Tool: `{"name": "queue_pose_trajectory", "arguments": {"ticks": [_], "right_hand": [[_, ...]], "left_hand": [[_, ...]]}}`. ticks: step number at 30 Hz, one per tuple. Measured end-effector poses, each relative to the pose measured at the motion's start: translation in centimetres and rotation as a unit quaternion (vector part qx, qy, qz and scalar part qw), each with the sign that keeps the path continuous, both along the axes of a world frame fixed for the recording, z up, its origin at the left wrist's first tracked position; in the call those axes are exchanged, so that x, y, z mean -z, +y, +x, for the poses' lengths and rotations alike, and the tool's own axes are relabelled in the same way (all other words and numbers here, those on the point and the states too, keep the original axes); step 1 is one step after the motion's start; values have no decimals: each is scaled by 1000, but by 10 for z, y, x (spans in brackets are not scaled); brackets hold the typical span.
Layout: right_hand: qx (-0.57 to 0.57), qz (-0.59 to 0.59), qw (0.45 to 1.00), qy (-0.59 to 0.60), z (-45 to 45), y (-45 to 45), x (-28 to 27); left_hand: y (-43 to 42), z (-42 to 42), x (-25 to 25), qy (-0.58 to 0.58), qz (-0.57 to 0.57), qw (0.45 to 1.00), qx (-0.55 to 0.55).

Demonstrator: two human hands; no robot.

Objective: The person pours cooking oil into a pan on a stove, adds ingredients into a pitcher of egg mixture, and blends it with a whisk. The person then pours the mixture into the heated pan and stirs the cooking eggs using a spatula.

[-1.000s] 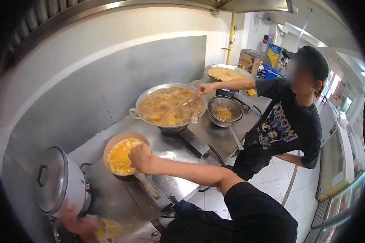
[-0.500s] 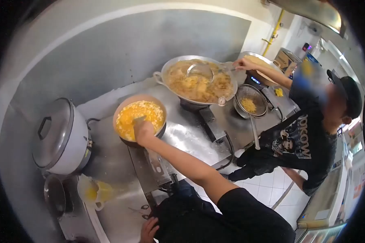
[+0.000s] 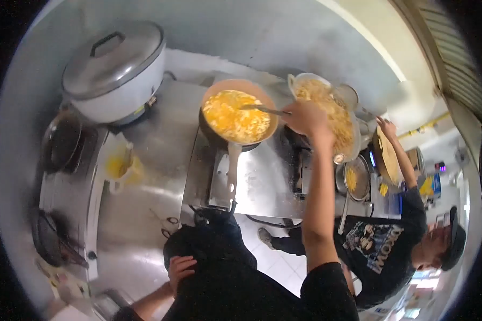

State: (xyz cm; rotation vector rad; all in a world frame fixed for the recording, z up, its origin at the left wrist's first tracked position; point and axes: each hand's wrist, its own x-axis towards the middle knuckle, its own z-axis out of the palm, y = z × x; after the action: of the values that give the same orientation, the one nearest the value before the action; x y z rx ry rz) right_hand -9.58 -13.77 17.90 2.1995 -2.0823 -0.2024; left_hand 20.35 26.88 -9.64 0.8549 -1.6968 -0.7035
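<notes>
My right hand (image 3: 307, 120) is closed on the handle of a metal utensil (image 3: 268, 110), whose far end touches the yellow and white mixture (image 3: 235, 115). That mixture fills a round pan (image 3: 211, 92) on a burner, with the pan's long handle (image 3: 233, 166) pointing toward me. Low in the view, my left hand (image 3: 181, 272) rests against my dark clothing, its fingers apart and nothing in it.
A lidded cooker (image 3: 112, 80) stands at the upper left, above a jug (image 3: 124, 166) and scissors (image 3: 166, 224). To the right, a person (image 3: 391, 235) reaches over a large frying pan (image 3: 326, 115) beside a strainer (image 3: 353, 182).
The view has turned, shifting the pans. My right hand has gone from over the pan to its right side, with the utensil now showing. My left hand has moved from the jug to my clothing.
</notes>
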Motion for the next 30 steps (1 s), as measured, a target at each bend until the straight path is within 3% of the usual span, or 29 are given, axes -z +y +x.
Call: {"name": "queue_pose_trajectory", "arguments": {"ticks": [5, 9, 11, 13, 22, 24, 27, 30], "right_hand": [[-42, 48, 998, 7, 2, 51, -33], [-103, 109, 981, 122, -19, 20, 42], [-78, 133, 979, 132, -5, 10, 63], [-63, 114, 989, 67, 5, 5, 73], [-85, 50, 995, 11, 48, -54, 116], [-97, 6, 995, 26, 57, -60, 114], [-116, 27, 991, 64, 62, -75, 105], [-103, -5, 994, 34, 53, -67, 76]], "left_hand": [[1, 11, 16, -10, 0, 999, 32], [-2, 10, 7, 32, 24, 998, 38], [-5, 10, 2, 11, 17, 999, 27], [-5, 9, 6, 3, 12, 999, 35], [0, 10, 12, -45, 54, 997, 17], [0, 10, 15, -27, 78, 996, 29], [3, 9, 14, -37, 103, 994, 10], [-7, 13, 5, -21, 18, 1000, -1]]}}
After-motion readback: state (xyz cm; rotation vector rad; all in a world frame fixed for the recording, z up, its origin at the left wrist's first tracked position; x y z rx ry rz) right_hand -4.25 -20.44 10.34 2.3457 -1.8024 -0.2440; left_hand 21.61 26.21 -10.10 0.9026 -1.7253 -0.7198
